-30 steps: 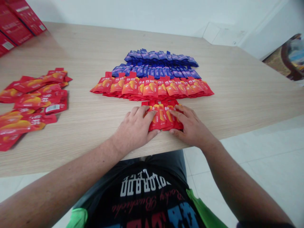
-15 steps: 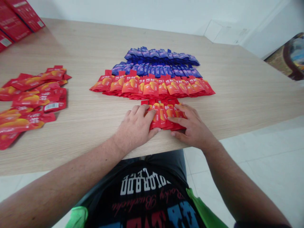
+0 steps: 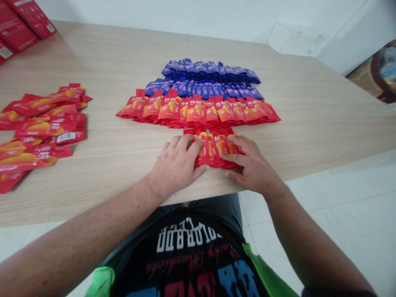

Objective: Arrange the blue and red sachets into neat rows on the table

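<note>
A short row of overlapping red pouches (image 3: 213, 148) with yellow fruit pictures lies flat near the table's front edge. My left hand (image 3: 176, 163) grips its left end, fingers bent over the pouches and thumb along the lower edge. At the right end, my right hand (image 3: 252, 163) clasps the row, fingers laid across the fronts and thumb by the bottom edge. Parts of the end pouches are hidden under the fingers. Just beyond lies a wider fanned row of red pouches (image 3: 198, 111), with two rows of blue pouches (image 3: 210, 70) behind it.
On the left of the wooden table (image 3: 123, 177) lies a loose pile of red pouches (image 3: 43, 128). Red boxes (image 3: 24, 24) stand in the far left corner. A white wall (image 3: 173, 16) runs along the back, and the table's front edge is close to my body.
Both hands stay on the short red row with almost no movement. The view has shifted very slightly; the pouches look the same.
</note>
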The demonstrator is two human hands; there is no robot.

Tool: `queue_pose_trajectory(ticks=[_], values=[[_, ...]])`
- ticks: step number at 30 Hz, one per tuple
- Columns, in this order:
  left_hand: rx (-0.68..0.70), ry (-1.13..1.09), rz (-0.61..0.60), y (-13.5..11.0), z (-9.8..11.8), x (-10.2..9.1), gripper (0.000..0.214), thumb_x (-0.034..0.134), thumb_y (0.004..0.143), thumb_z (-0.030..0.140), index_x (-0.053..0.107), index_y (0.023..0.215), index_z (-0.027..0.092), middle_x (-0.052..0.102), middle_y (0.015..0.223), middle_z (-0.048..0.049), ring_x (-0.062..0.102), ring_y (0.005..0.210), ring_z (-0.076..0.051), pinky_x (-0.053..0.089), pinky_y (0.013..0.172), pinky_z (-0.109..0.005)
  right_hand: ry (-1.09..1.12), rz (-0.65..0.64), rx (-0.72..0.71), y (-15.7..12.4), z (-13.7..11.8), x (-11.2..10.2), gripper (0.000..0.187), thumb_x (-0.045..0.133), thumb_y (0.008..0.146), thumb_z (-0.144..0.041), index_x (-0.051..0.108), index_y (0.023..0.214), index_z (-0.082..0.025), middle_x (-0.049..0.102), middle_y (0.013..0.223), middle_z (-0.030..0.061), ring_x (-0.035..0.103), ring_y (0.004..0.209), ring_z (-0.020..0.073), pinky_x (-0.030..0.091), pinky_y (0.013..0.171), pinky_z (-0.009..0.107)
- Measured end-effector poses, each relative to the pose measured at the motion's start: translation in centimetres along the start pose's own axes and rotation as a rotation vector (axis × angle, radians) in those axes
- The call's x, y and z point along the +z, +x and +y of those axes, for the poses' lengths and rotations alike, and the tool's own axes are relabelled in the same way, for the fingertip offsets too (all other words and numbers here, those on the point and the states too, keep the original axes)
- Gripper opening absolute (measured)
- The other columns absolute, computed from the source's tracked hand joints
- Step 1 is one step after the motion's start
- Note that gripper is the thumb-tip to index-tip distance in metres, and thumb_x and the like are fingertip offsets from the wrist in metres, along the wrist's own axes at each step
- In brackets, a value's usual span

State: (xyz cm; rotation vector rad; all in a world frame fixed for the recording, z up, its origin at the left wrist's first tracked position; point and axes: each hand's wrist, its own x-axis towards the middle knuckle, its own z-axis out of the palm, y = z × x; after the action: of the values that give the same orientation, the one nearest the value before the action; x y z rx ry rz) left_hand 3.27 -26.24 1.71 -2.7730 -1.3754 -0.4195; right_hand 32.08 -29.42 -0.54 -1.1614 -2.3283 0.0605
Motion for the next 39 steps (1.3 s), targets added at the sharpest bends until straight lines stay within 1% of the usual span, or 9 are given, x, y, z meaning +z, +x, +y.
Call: queue_pose_trajectory(ticks=[4,10,14,17,22,28,31,34,39], values=[[-0.027,-0.009,0.001,0.2,0.3,0.1,0.067,0.070,0.099,0.056,0.060,0.152,0.016,0.058,0.152,-0.0226,0.054,0.136,-0.043,0.050,0.113,-0.060,0.010,-0.023,0.010,0.0,0.0,0.0,0.054,0.064,0.106,-0.072,0.083,0.133,-0.028,0.047,0.168,0.0112,0.035,0.160,0.0396,0.036,0.130,0.066],[0.017,-0.053,-0.026,-0.2,-0.2,-0.5,0.074,0.071,0.098,0.061,0.057,0.155,0.016,0.055,0.156,-0.0234,0.051,0.142,-0.043,0.047,0.120,-0.061,0.022,-0.004,0.004,0.1,-0.3,0.0,0.055,0.065,0.107,-0.069,0.081,0.135,-0.025,0.049,0.166,0.0142,0.040,0.157,0.0398,0.039,0.129,0.065],[0.106,-0.092,-0.089,-0.7,-1.7,-0.9,0.063,0.070,0.101,0.050,0.060,0.153,0.015,0.055,0.157,-0.0233,0.052,0.145,-0.041,0.047,0.123,-0.059,0.035,0.054,0.030,0.1,-0.4,-0.1,0.059,0.065,0.108,-0.066,0.075,0.143,-0.020,0.053,0.161,0.0181,0.046,0.152,0.0381,0.042,0.127,0.061],[0.134,-0.121,-0.082,-0.9,-2.5,-1.0,0.052,0.068,0.103,0.042,0.066,0.147,0.016,0.058,0.155,-0.0220,0.054,0.144,-0.040,0.048,0.123,-0.058,0.037,0.063,0.070,0.0,-0.3,0.0,0.061,0.064,0.107,-0.069,0.074,0.145,-0.022,0.054,0.161,0.0173,0.048,0.151,0.0392,0.043,0.126,0.062],[0.127,-0.117,-0.055,-0.9,-2.3,-0.7,0.042,0.066,0.104,0.038,0.071,0.142,0.019,0.061,0.151,-0.0208,0.058,0.139,-0.039,0.050,0.120,-0.059,0.027,0.064,0.071,-0.1,-0.2,0.1,0.062,0.064,0.107,-0.069,0.074,0.146,-0.022,0.054,0.161,0.0170,0.048,0.150,0.0395,0.044,0.126,0.062],[0.132,-0.122,-0.043,-1.2,-2.2,-0.6,0.045,0.068,0.103,0.041,0.069,0.144,0.021,0.060,0.152,-0.0190,0.057,0.140,-0.038,0.050,0.120,-0.059,0.045,0.095,0.067,0.0,-0.3,-0.1,0.061,0.065,0.108,-0.067,0.073,0.146,-0.020,0.057,0.158,0.0188,0.051,0.148,0.0393,0.046,0.124,0.061],[0.138,-0.155,-0.009,-1.6,-2.3,-0.9,0.049,0.071,0.102,0.043,0.066,0.145,0.021,0.060,0.153,-0.0195,0.057,0.141,-0.039,0.051,0.120,-0.060,0.087,0.146,0.096,-0.2,-0.2,-0.4,0.060,0.068,0.106,-0.065,0.070,0.149,-0.023,0.058,0.156,0.0173,0.054,0.145,0.0393,0.046,0.123,0.061],[0.136,-0.208,0.050,-2.8,-2.5,-1.7,0.047,0.071,0.102,0.041,0.064,0.144,0.020,0.062,0.150,-0.0198,0.059,0.139,-0.039,0.054,0.118,-0.059,0.126,0.250,0.133,-0.7,-0.4,-0.5,0.058,0.072,0.105,-0.059,0.068,0.152,-0.025,0.060,0.152,0.0162,0.057,0.142,0.0384,0.048,0.121,0.061],[0.053,-0.339,0.183,-7.4,-4.5,-3.4,0.046,0.071,0.102,0.032,0.061,0.146,0.026,0.066,0.144,-0.0122,0.064,0.135,-0.033,0.057,0.115,-0.055,0.170,0.454,0.288,-3.1,-0.4,-0.5,0.042,0.067,0.108,-0.045,0.070,0.146,-0.027,0.065,0.140,0.0141,0.063,0.130,0.0358,0.054,0.112,0.061]])
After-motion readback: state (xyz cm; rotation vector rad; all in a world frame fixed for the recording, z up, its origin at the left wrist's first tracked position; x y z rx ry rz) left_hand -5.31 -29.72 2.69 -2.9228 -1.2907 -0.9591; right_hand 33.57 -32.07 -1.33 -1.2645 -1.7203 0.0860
